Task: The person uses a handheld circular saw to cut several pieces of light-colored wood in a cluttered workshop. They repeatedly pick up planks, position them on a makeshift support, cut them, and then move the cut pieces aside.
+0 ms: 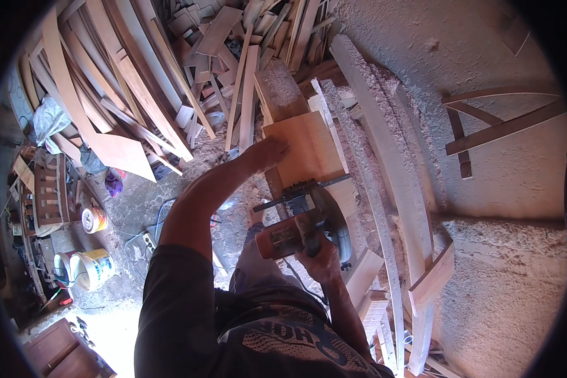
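My right hand (321,258) is wrapped round the handle of a circular saw (282,240). The saw's base rests at the near edge of a wide, pale wooden board (310,143), and its rounded blade guard is on the right side. The blade itself is out of sight. My left hand (272,153) bears down on the board's left edge, its fingers curled and dim against the wood. Under the board's far end lies a thick, dust-covered timber (280,88).
Long dusty planks (384,145) stand close on the right. Stacked curved boards (123,69) and a heap of wood offcuts (217,47) fill the far left. A white bucket (93,268), a small tub (94,220) and a power strip (148,241) are on the left floor.
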{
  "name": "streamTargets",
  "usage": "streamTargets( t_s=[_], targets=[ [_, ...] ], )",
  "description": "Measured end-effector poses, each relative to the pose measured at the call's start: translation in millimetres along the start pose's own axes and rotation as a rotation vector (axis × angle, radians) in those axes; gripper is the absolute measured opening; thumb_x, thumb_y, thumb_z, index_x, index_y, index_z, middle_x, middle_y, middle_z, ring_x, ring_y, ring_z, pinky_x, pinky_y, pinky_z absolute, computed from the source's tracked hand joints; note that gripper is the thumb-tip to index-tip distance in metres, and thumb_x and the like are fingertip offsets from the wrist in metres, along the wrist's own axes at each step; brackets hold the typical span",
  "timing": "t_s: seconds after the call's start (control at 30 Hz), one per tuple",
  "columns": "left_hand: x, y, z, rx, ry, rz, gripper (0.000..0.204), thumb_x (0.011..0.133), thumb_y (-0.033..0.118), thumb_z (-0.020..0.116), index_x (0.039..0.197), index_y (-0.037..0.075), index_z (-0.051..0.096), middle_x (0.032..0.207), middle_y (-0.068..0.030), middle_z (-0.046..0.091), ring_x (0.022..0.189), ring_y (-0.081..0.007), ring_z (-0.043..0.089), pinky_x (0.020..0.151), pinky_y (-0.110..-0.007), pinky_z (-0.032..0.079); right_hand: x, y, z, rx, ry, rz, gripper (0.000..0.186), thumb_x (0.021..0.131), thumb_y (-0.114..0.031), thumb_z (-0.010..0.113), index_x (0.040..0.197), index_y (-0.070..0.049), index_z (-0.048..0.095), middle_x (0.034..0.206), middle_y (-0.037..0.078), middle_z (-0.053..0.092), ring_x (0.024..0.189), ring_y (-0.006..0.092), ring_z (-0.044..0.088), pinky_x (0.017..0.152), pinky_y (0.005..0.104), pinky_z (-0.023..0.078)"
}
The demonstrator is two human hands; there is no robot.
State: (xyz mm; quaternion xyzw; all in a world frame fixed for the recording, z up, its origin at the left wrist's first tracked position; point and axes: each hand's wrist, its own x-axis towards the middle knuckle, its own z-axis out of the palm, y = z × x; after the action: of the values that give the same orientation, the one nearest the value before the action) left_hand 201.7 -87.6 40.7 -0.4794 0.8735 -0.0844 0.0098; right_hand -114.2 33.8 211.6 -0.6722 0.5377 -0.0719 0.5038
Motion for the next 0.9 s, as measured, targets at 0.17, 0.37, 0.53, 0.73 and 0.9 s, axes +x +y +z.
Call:
streamTargets(
  t_s=[0.17, 0.37, 0.53, 0.73, 0.9],
  targets=[
    [1.4, -2.7, 3.8, -0.02, 0.029, 0.009, 0.062, 0.082, 0.011, 0.065, 0.141, 0.0, 0.05, 0.144, -0.0155, 0.05, 0.124, -0.0333, 0.054, 0.111, -0.044, 0.042, 10.5, -1.9, 2.1, 0.012, 0.005, -0.067, 0.05, 0.078, -0.019, 0.076, 0.123, -0.004, 0.061, 0.1, 0.023, 0.073, 0.099, 0.0395, 0.072, 0.084, 0.0451, 0.057],
    [-6.6, -8.2, 9.6, -0.144, -0.016, -0.041, 0.069, 0.08, 0.01, 0.067, 0.146, 0.007, 0.047, 0.149, -0.0135, 0.048, 0.132, -0.032, 0.051, 0.115, -0.044, 0.039, 23.8, -5.8, 7.0, 0.001, 0.013, -0.051, 0.044, 0.076, -0.019, 0.078, 0.114, -0.002, 0.064, 0.093, 0.017, 0.072, 0.089, 0.0294, 0.069, 0.08, 0.0416, 0.055],
    [-41.5, 24.4, -13.7, -0.422, 0.286, -0.598, 0.06, 0.084, 0.005, 0.06, 0.143, 0.009, 0.051, 0.142, -0.0179, 0.053, 0.129, -0.0357, 0.052, 0.113, -0.047, 0.039, 33.1, -9.2, 6.1, -0.016, 0.021, -0.041, 0.047, 0.075, -0.019, 0.078, 0.116, -0.002, 0.064, 0.097, 0.02, 0.072, 0.091, 0.0315, 0.069, 0.082, 0.0426, 0.055],
    [-129.5, 128.3, -14.0, -1.418, 0.385, -1.593, 0.061, 0.099, 0.058, 0.054, 0.112, -0.002, 0.062, 0.084, -0.0122, 0.062, 0.076, -0.0227, 0.06, 0.071, -0.04, 0.048, 49.4, -12.9, 12.2, -0.035, 0.006, -0.093, 0.057, 0.075, -0.022, 0.078, 0.125, -0.001, 0.061, 0.103, 0.028, 0.072, 0.102, 0.0454, 0.069, 0.088, 0.0492, 0.056],
    [-95.0, 187.8, -90.0, -1.886, 0.377, -1.511, 0.063, 0.101, 0.064, 0.046, 0.107, 0.002, 0.057, 0.078, -0.003, 0.057, 0.061, -0.0098, 0.054, 0.055, -0.027, 0.046, 57.6, -27.2, 9.3, -0.002, -0.043, -0.043, 0.059, 0.074, -0.022, 0.077, 0.126, 0.0, 0.061, 0.106, 0.029, 0.071, 0.104, 0.0448, 0.069, 0.09, 0.0492, 0.055]
  ],
)
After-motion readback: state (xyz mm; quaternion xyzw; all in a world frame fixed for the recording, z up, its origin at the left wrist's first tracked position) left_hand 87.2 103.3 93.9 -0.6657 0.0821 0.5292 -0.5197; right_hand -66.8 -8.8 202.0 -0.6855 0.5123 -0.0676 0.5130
